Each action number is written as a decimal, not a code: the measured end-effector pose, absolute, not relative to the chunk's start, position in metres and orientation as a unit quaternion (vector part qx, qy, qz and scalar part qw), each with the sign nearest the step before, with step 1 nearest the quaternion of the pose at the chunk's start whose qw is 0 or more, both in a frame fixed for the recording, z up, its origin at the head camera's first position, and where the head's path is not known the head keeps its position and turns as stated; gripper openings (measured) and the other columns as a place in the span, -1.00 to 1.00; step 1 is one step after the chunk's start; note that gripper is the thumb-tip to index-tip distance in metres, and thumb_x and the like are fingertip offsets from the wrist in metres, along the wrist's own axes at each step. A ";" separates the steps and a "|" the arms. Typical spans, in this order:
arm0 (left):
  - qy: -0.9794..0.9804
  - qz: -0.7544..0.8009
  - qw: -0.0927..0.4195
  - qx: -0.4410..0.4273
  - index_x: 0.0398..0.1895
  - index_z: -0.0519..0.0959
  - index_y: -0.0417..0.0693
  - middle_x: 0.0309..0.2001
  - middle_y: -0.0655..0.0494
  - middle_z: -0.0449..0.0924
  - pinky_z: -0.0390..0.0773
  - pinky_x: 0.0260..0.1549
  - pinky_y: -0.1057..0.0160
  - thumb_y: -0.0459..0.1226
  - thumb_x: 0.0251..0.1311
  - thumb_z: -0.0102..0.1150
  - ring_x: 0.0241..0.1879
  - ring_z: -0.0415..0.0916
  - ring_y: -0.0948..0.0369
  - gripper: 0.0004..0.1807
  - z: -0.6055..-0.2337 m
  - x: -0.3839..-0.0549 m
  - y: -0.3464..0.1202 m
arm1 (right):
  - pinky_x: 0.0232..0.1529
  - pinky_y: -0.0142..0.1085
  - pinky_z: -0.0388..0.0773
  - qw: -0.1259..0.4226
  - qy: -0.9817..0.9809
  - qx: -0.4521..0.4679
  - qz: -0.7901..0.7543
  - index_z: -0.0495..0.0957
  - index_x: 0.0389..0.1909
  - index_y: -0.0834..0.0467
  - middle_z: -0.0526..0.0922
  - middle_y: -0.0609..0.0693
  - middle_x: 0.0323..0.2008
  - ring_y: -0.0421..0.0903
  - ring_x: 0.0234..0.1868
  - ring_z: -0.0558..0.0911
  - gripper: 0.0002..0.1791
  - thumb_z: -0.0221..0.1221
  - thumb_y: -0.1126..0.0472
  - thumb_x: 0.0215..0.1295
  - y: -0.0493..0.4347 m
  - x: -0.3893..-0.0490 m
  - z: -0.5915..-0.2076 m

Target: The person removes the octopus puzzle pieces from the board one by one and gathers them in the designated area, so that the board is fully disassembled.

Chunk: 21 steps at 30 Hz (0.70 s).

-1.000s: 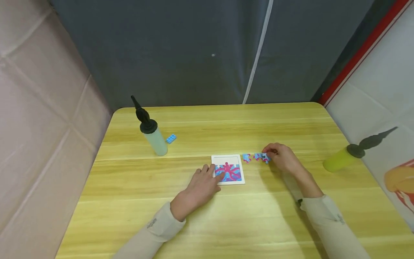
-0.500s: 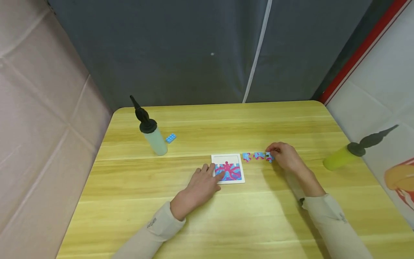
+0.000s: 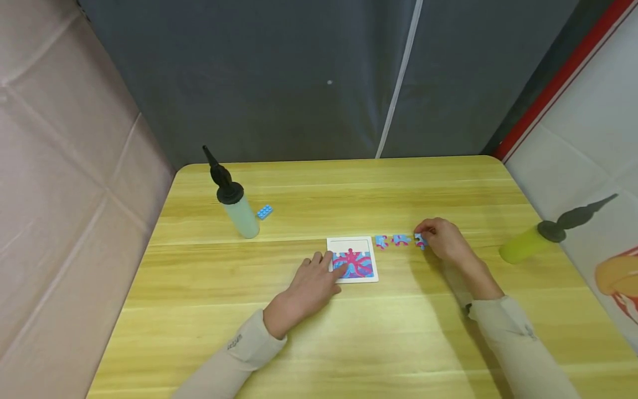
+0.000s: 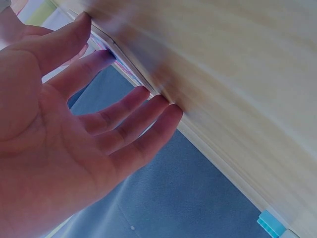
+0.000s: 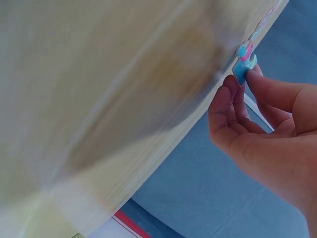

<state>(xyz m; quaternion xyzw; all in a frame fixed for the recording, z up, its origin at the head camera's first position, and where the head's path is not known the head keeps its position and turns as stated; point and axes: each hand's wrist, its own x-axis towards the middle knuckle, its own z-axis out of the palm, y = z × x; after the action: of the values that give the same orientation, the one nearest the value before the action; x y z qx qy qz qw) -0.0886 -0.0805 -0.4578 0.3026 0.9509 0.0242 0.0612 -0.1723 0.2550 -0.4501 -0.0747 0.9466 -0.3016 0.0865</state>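
Observation:
In the head view a white-framed jigsaw puzzle [image 3: 359, 266] lies mid-table, its lower part filled with a pink octopus on blue and its upper strip bare white. My left hand [image 3: 308, 287] rests at its left side, fingers extended, the index finger on the picture. To the right of the frame lie two loose puzzle pieces, a left one [image 3: 381, 241] and a middle one [image 3: 400, 239]. Beyond them my right hand [image 3: 445, 241] pinches a blue and pink puzzle piece [image 5: 243, 67] between thumb and fingers, tilted up in the right wrist view.
A pale green bottle [image 3: 242, 218] with a black nozzle stands at the back left, beside a blue toy brick [image 3: 265, 211]. A yellow-green bottle [image 3: 523, 244] with a dark nozzle is near the right edge of the wooden table [image 3: 379, 343].
My right hand has shifted a little to the right with its puzzle piece, widening the space between it and the middle piece. My left hand has stayed on the frame.

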 end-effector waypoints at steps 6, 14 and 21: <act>0.951 0.021 0.065 0.302 0.45 0.48 0.20 0.28 -0.12 0.46 0.51 -0.12 0.14 0.01 0.44 0.19 0.03 0.40 0.01 -0.45 -0.456 -0.089 -0.080 | 0.01 0.08 0.52 0.088 0.950 -0.074 -0.289 0.68 -0.06 0.28 0.63 0.36 0.03 0.21 0.01 0.57 -0.72 -0.03 0.39 0.52 0.255 -0.176 -0.452; 0.950 0.020 0.057 0.305 0.44 0.49 0.19 0.28 -0.12 0.46 0.50 -0.15 0.15 0.01 0.44 0.20 0.01 0.40 0.02 -0.46 -0.455 -0.091 -0.081 | -0.03 0.05 0.54 0.099 0.952 -0.079 -0.277 0.64 0.00 0.31 0.61 0.37 0.04 0.21 0.00 0.58 -0.72 -0.04 0.38 0.53 0.251 -0.179 -0.455; 0.951 0.012 0.066 0.301 0.47 0.46 0.22 0.32 -0.13 0.45 0.55 -0.09 0.12 0.02 0.44 0.19 0.08 0.43 0.00 -0.44 -0.456 -0.089 -0.080 | -0.08 0.01 0.57 0.094 0.953 -0.088 -0.273 0.63 0.01 0.34 0.61 0.34 -0.04 0.17 -0.07 0.59 -0.74 0.00 0.37 0.52 0.250 -0.178 -0.457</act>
<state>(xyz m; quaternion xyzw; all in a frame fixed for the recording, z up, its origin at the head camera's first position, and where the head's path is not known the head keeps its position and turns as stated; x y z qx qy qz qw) -0.0887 -0.0804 -0.4562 0.3011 0.9512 0.0118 0.0663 -0.1779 0.2498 -0.4566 -0.0876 0.9534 -0.2730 0.0944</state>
